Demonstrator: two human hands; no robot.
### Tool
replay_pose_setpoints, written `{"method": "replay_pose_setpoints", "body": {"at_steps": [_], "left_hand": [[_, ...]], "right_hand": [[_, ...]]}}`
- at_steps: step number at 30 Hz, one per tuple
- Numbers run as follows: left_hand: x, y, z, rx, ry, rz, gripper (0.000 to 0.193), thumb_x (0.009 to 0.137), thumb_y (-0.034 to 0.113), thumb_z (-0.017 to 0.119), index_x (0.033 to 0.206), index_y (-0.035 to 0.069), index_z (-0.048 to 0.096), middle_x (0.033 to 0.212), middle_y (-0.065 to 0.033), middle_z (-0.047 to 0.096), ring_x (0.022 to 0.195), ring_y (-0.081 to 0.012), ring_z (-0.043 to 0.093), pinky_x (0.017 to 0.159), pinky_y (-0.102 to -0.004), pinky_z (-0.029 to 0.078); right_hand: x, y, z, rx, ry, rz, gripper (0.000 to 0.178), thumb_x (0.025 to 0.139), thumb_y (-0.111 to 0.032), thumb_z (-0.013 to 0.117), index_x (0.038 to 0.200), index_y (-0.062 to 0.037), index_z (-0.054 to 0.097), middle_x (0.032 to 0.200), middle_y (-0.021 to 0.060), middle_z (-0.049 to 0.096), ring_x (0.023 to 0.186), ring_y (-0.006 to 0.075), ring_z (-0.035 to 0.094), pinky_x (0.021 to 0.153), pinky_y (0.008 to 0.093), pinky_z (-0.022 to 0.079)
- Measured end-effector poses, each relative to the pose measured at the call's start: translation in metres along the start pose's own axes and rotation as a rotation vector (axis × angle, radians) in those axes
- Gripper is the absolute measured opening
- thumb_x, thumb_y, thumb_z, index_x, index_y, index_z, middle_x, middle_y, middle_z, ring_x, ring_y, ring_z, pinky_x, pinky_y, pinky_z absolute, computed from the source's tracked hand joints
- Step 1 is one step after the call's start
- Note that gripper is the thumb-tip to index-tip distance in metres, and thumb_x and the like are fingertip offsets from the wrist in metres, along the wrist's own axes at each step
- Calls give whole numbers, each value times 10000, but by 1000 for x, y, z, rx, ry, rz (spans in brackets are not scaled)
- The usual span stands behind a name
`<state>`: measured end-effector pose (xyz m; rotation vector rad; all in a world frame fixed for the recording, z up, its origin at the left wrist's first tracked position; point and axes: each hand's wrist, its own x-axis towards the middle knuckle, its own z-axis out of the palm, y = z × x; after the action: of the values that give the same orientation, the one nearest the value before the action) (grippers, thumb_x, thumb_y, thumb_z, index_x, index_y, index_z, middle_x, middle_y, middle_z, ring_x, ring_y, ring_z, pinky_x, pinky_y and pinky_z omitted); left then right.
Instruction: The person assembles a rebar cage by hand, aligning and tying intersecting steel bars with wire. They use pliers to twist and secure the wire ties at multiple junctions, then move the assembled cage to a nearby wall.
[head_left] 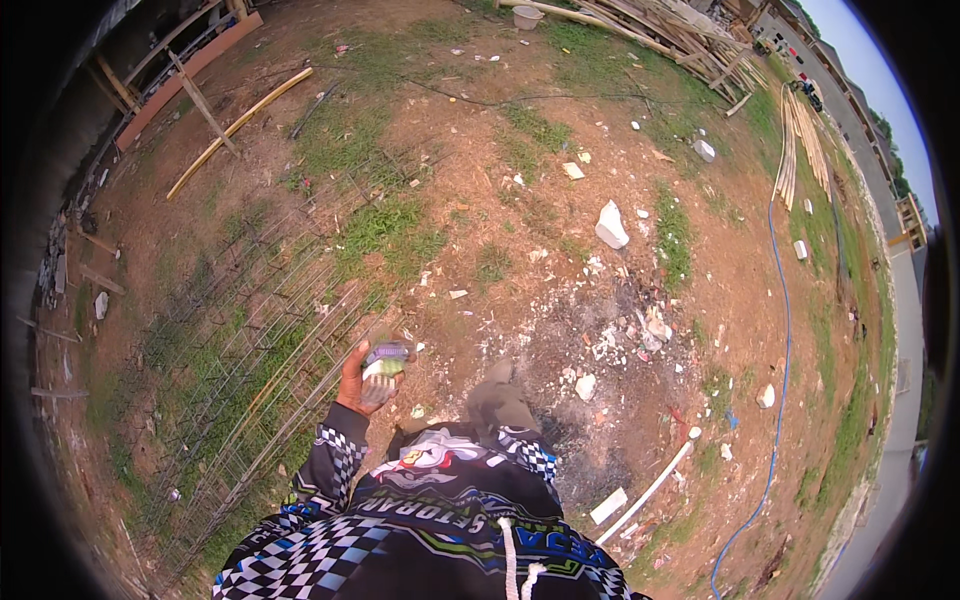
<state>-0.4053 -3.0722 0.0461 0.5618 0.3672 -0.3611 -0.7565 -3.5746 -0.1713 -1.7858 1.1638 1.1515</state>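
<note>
My left hand [358,380] is raised at my left side, its fingers closed round a small white, green and purple thing [386,355]. Blur hides its kind; it could be a packet or a small container. The dark sleeve with a checkered pattern reaches up to that wrist. My right hand does not show; only the upper part of its sleeve [532,455] appears beside my torso. Below me one trouser leg [503,400] stands on the dirt.
Long steel rebar cages [255,410] lie on the grass at left. Ash and white rubble [585,383] cover the ground ahead and right, near a white pipe [650,487]. A blue hose [785,330] runs along the right. Timber [660,35] is piled at the far right.
</note>
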Motion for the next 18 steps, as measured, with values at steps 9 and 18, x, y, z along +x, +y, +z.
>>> {"method": "replay_pose_setpoints", "body": {"at_steps": [9, 18], "left_hand": [[222, 71, 44, -185, 287, 211, 633, 914, 570, 524, 1272, 48, 530, 1071, -230, 659, 685, -220, 668, 461, -298, 567], [586, 242, 91, -206, 249, 270, 600, 921, 548, 531, 1289, 74, 534, 1110, -206, 663, 681, -224, 668, 457, -301, 538]], "right_hand": [[81, -732, -363, -112, 496, -805, 329, 844, -412, 684, 909, -90, 710, 847, 126, 708, 835, 283, 675, 770, 392, 499], [151, -1085, -401, 130, 250, -712, 319, 894, -357, 657, 1035, -71, 684, 795, 77, 690, 603, 175, 637, 446, 341, 494]]}}
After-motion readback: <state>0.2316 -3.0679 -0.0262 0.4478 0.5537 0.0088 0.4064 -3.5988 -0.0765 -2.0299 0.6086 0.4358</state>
